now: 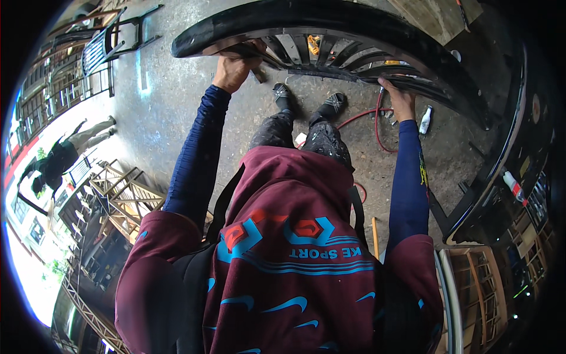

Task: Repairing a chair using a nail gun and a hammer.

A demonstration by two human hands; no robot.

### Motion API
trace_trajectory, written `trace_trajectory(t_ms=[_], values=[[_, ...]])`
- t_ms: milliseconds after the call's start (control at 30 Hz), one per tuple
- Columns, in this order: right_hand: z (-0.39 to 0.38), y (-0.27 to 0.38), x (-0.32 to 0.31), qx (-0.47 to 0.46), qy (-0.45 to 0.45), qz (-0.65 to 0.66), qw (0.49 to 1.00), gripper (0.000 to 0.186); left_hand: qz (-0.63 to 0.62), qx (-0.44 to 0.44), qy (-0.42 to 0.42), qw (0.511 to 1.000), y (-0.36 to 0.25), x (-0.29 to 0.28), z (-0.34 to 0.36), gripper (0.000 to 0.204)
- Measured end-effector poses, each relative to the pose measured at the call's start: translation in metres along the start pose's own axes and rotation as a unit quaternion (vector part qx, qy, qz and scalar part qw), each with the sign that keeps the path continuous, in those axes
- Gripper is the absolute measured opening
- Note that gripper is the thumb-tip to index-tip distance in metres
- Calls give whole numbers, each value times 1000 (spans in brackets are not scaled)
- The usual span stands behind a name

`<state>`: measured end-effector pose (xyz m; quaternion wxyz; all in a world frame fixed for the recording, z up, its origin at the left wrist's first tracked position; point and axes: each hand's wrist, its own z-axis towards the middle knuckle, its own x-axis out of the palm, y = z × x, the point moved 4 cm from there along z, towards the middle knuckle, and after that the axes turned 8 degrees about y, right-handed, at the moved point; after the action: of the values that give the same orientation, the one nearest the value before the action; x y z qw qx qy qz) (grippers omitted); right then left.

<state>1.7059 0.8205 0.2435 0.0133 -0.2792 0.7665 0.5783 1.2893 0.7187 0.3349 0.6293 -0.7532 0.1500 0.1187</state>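
A big black curved frame with slats [330, 17], looking like a wooden headboard or bench back, is held up in front of me. Its arched rim bows away from me, and the slats run down to a straight lower rail [321, 75]. My left hand [233, 72] is closed round the frame's left end, its fingers partly hidden behind the slats. Toward the right end, my right hand [401, 101] grips the lower edge, the thumb on the near side and the other fingers mostly out of sight.
Beyond my feet, a red hose [377, 121] loops over the concrete floor near a white bottle [425, 120]. At right stands a dark table [501, 194] with a bottle [515, 189] on it. Wooden frames [127, 192] and a person [65, 150] are at left. A yellow tool [313, 44] shows through the slats.
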Motion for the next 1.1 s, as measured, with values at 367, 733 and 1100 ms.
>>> trace_trajectory(t_ms=[367,733,1100], values=[[1,-4,2,-12,35,7,999,39,-14,-38,-33,999,9,2,-1,22],[-28,52,-15,-76,8,44,996,30,0,-42,-65,997,17,7,-17,29],[-37,5,-21,-246,17,-321,915,31,152,-44,-56,986,29,14,-29,31]])
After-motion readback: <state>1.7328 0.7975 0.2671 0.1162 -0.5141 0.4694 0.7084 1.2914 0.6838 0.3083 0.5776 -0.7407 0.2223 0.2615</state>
